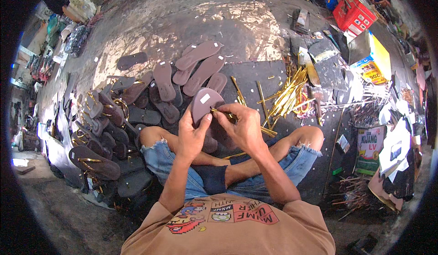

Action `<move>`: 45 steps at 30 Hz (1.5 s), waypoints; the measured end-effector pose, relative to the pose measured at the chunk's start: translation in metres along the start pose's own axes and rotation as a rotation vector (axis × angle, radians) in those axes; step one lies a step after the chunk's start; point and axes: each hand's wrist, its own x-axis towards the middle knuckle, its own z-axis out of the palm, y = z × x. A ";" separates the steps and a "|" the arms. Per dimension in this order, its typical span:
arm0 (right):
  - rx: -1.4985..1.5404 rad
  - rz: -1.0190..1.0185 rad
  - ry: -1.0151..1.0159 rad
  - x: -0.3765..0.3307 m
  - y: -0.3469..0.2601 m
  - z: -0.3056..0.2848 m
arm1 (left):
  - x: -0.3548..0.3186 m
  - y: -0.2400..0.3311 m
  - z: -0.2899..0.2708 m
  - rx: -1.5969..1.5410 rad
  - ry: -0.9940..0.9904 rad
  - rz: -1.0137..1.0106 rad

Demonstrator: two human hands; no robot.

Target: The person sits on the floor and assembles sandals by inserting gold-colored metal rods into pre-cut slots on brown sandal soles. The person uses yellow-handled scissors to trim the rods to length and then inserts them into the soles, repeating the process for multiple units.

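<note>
In front of my crossed legs I hold up a mauve-brown sandal sole (199, 111) with a white sticker near its upper end. My left hand (188, 134) is closed round the sole's left side, its thumb lying on the face. My right hand (245, 126) pinches a shiny gold strap (232, 116) against the sole, with the tip near a small dark spot below the sticker. The rest of the strap is partly hidden by my right fingers. Just beyond my hands lie several loose brown soles (203, 75), some stacked on each other.
Sandals with gold straps (93, 161) are heaped at my left. A bundle of gold straps (289, 88) lies on the dark board at right, beside a blade-like tool (313, 74). Farther right are a yellow-blue box (376, 59), a red box (353, 13) and a green-white tin (368, 150).
</note>
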 end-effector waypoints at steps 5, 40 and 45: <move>-0.187 -0.118 0.040 -0.004 0.001 -0.001 | -0.006 0.020 0.002 0.457 0.035 0.161; -0.234 -0.107 0.002 -0.019 0.035 0.012 | -0.007 0.015 0.022 0.540 -0.023 0.154; -0.175 -0.073 -0.013 -0.026 0.029 0.005 | -0.017 0.018 0.028 0.553 0.013 0.377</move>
